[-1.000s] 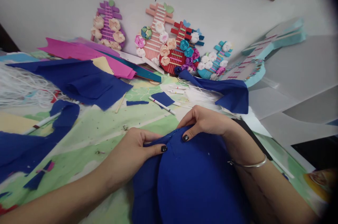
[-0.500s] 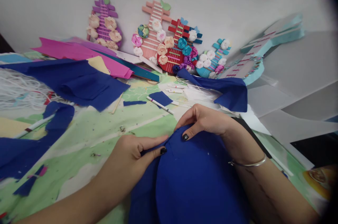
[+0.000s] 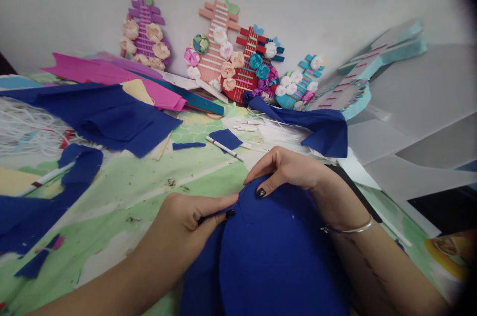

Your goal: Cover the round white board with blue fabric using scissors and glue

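A large rounded piece covered in dark blue paper (image 3: 276, 251) fills the lower middle of the head view, with a loose flap of blue along its left side. My left hand (image 3: 197, 216) pinches the upper left edge between thumb and forefinger. Close by on the right, my right hand (image 3: 286, 172) grips the top edge, its thumb on the face and its fingers behind. The fingertips of both hands are a short distance apart along the rim. What lies under the blue piece is hidden.
Blue sheets (image 3: 130, 122) and pink paper (image 3: 112, 80) lie at the left. Behind stand flower-decorated guitar shapes (image 3: 246, 67) against the wall. A marker (image 3: 224, 148), a blue scrap and white sticks lie beyond my hands. Another blue strip (image 3: 326, 132) is at the right.
My left fingertips have shifted very slightly right along the blue edge. My right hand keeps its grip, and the whole view has moved a little.
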Motion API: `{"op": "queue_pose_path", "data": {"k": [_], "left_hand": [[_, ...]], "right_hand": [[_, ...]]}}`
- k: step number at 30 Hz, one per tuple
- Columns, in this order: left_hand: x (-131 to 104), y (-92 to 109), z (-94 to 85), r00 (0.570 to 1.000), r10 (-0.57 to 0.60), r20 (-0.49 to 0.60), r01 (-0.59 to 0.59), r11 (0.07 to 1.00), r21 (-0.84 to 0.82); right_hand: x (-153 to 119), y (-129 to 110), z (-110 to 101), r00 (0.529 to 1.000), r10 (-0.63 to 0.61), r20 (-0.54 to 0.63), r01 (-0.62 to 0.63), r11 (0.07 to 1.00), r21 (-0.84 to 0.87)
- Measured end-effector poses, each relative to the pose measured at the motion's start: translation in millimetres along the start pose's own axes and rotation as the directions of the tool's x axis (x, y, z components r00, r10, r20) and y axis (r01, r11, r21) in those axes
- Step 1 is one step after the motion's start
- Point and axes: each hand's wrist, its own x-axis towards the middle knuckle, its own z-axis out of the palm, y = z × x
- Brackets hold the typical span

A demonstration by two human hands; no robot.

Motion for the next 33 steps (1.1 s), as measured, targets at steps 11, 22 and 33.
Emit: {"op": "queue_pose_path", "data": {"k": [11, 22, 33], "left_hand": [[-1.6, -2.7, 1.2, 0.989, 0.141, -0.042, -0.138, 0.988, 0.074], [-1.3, -3.0, 1.5, 0.989, 0.141, -0.05, -0.136, 0.987, 0.091], [-1.2, -6.1, 1.9, 0.98, 0.188, -0.058, -0.179, 0.975, 0.135]], "right_hand": [[0.6, 1.9, -1.5, 1.0, -0.003, -0.024, 0.001, 0.997, -0.073], [0.4, 4.1, -2.0, 0.999, -0.032, -0.013, 0.03, 0.995, -0.094], [-2.7, -3.8, -1.4, 0.985, -0.155, 0.081, 0.172, 0.935, -0.309]]}}
